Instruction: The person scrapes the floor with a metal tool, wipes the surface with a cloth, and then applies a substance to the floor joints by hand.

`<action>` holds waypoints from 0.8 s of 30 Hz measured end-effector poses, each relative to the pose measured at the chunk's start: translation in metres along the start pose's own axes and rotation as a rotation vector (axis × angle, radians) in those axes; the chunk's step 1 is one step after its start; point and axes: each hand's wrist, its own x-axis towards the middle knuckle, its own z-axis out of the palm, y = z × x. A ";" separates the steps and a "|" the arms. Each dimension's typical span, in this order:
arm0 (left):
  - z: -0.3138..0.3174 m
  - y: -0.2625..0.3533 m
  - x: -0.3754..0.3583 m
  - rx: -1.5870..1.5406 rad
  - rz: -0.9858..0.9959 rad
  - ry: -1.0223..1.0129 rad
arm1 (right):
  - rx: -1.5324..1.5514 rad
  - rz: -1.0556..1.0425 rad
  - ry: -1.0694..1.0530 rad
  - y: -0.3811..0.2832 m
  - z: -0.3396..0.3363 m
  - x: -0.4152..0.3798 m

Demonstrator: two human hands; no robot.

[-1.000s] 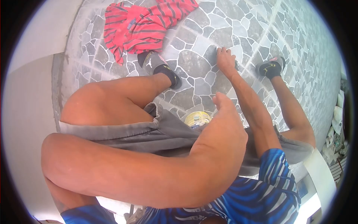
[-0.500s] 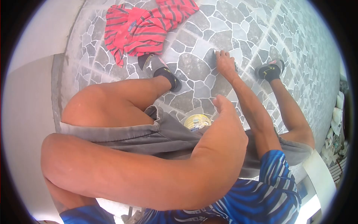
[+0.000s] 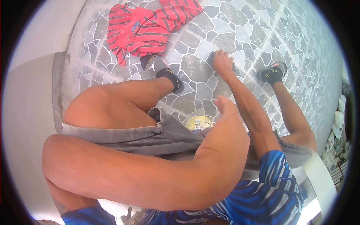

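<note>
My right hand (image 3: 223, 64) is stretched down to the floor, its fingers closed over a dark flat pad (image 3: 210, 58) pressed to the tiles. The pad's edges show on both sides of the hand; its exact kind I cannot tell. The floor (image 3: 193, 67) has grey stone-shaped patches with white joints between them. Large in the foreground, my left hand (image 3: 229, 120) hangs in front of my lap with the thumb side up; its fingers are hidden behind the wrist and palm. Beyond it, between my legs, stands a yellowish round tub (image 3: 198, 123), partly covered by my shorts and left hand.
A red and black striped shirt (image 3: 150, 28) lies crumpled on the floor beyond my left foot. My slippered feet (image 3: 273, 73) are planted on either side of the right hand. A pale wall (image 3: 30, 97) runs along the left; loose debris (image 3: 335, 142) lies at the far right.
My right hand has slid slightly left with the dark pad, which now sits at a different angle. The left hand stays about where it was.
</note>
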 end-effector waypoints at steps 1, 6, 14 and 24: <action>0.000 -0.001 -0.001 -0.006 0.000 0.004 | 0.034 0.001 -0.013 0.005 -0.004 0.003; -0.002 -0.001 -0.007 -0.015 0.010 -0.010 | -0.044 -0.034 -0.071 0.002 -0.002 -0.006; -0.004 -0.004 -0.005 -0.065 0.056 -0.042 | -0.063 -0.024 0.057 0.001 0.012 -0.004; 0.000 0.004 -0.007 -0.001 -0.025 -0.020 | -0.029 0.001 0.075 -0.016 0.019 -0.003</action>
